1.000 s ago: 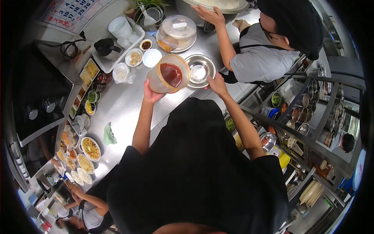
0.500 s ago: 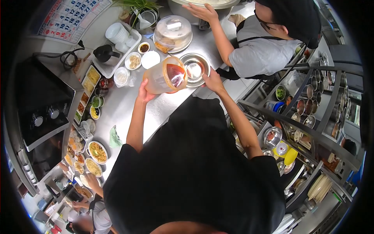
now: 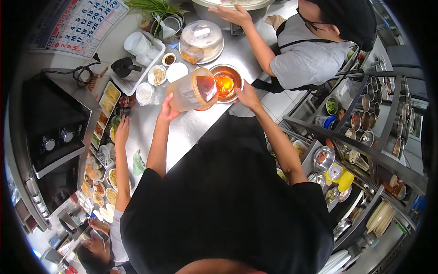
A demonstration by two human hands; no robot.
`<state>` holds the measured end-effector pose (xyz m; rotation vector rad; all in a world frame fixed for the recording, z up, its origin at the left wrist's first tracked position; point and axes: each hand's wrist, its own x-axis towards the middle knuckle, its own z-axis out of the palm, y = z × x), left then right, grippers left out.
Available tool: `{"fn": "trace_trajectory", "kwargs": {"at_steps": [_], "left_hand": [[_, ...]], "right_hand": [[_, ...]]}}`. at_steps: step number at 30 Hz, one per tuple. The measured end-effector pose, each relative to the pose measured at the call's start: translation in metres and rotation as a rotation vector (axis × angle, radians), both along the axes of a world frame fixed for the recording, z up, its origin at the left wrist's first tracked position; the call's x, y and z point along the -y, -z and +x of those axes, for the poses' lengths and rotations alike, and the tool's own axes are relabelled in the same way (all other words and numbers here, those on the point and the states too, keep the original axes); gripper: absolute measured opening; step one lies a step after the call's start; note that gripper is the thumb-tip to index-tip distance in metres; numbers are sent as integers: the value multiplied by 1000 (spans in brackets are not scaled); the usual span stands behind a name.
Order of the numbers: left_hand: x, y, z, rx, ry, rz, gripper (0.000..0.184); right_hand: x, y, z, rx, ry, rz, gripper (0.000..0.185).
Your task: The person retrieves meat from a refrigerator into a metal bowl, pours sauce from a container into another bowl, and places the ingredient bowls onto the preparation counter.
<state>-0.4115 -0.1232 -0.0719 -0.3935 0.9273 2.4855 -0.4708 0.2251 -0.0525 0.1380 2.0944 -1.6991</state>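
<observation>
My left hand (image 3: 169,108) grips a large translucent plastic jar (image 3: 183,92), tipped on its side with its mouth toward the right. Red-orange liquid (image 3: 224,86) runs from the jar into a round steel bowl (image 3: 235,72) and covers its bottom. Around the bowl's right rim my right hand (image 3: 247,96) is closed, holding it beside the jar's mouth. Just behind stand a white lid or plate (image 3: 177,71), a small bowl of pale food (image 3: 157,75) and a cup of dark sauce (image 3: 169,59).
A domed cake cover (image 3: 201,36) stands at the back. A microwave (image 3: 54,123) and a tray of toppings (image 3: 108,100) line the left. One co-worker's hand (image 3: 230,14) is over a big pot; another's arm (image 3: 122,155) reaches along the counter. Steel racks (image 3: 356,137) fill the right.
Red-orange liquid now lies in the steel bowl, which looked bare before. The co-worker at lower left has stretched an arm toward the toppings. My hands have barely moved.
</observation>
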Motion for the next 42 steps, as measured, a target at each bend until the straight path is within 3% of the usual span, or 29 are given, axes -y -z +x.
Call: {"fn": "trace_trajectory", "kwargs": {"at_steps": [16,31,40,42], "left_hand": [[0,-1,-6,-35,31,-39,71],[-10,10,-4,14,-6,-22,81],[-41,12,4,6,-96,353,81],[-48,10,8,92,-199,274,82]], "right_hand": [[1,16,3,7,42,-75,43],[-7,26,8,58,39,-152,44],[-23,34,7,194,49,-291,39],[-26,43,5,197,76,-304,39]]}}
